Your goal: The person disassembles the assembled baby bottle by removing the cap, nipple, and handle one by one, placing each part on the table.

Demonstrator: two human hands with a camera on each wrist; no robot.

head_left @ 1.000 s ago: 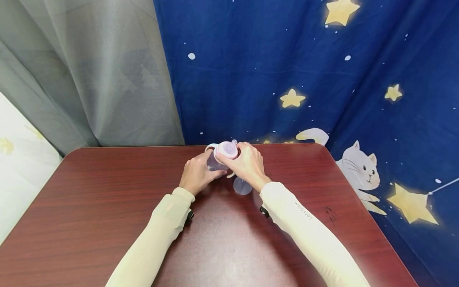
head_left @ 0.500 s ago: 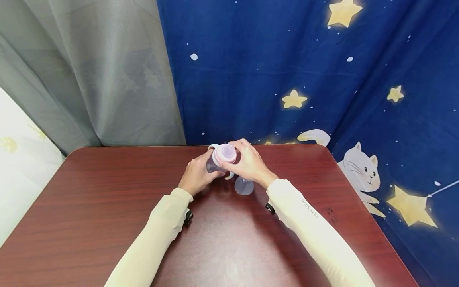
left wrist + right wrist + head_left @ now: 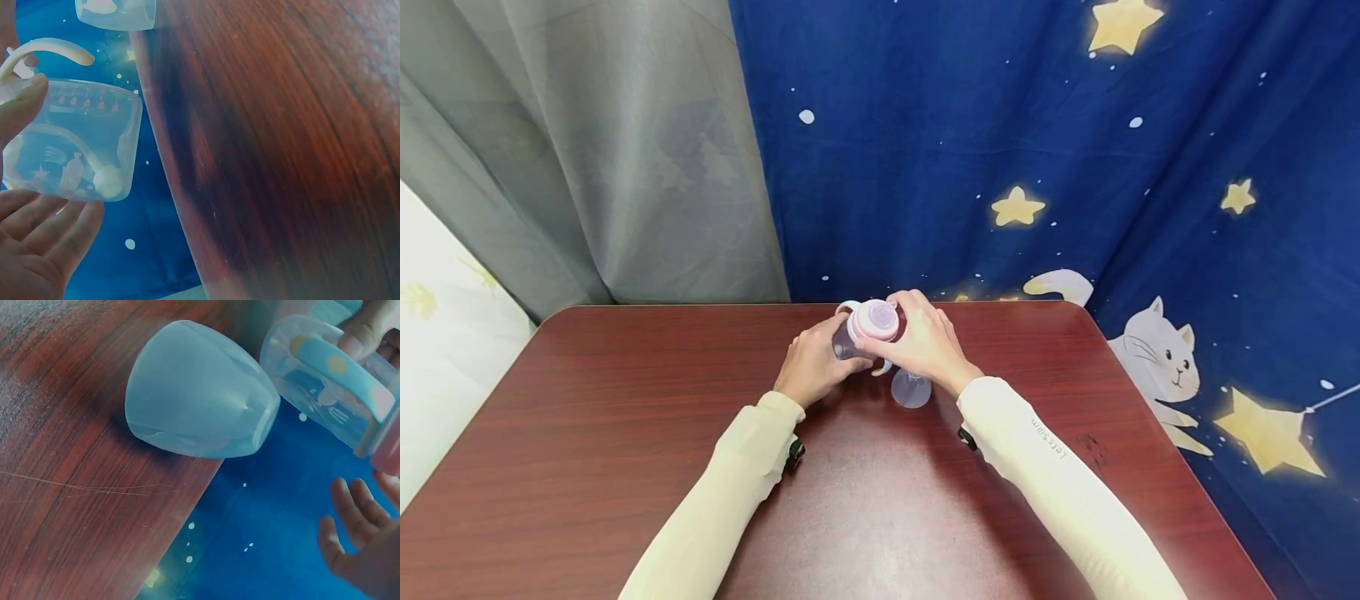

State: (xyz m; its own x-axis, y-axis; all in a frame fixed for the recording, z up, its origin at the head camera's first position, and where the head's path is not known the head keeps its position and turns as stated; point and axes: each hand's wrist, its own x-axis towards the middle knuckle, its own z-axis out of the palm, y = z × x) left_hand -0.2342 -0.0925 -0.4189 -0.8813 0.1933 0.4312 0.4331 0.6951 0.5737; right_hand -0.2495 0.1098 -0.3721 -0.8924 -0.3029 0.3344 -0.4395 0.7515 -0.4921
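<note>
A clear baby bottle (image 3: 844,342) with side handles leans to the right over the far part of the table. My left hand (image 3: 814,358) grips its body, thumb on one side and fingers on the other. The fingers and thumb of my right hand (image 3: 931,346) pinch the pink-and-white lid (image 3: 878,320) from the right. In the left wrist view, a straw with a round white weight (image 3: 107,181) shows inside the bottle. One handle (image 3: 340,367) is pale blue with yellow spots. Below my right hand, a clear dome-shaped cover (image 3: 200,394) stands on the table.
The reddish-brown wooden table (image 3: 625,433) has its far edge just beyond the hands. Behind it hang a grey curtain (image 3: 647,167) and a blue curtain with stars (image 3: 910,167).
My right hand has shifted slightly right and changed its hold on the lid, which has turned a little. The left hand stays on the bottle. The cover has not moved.
</note>
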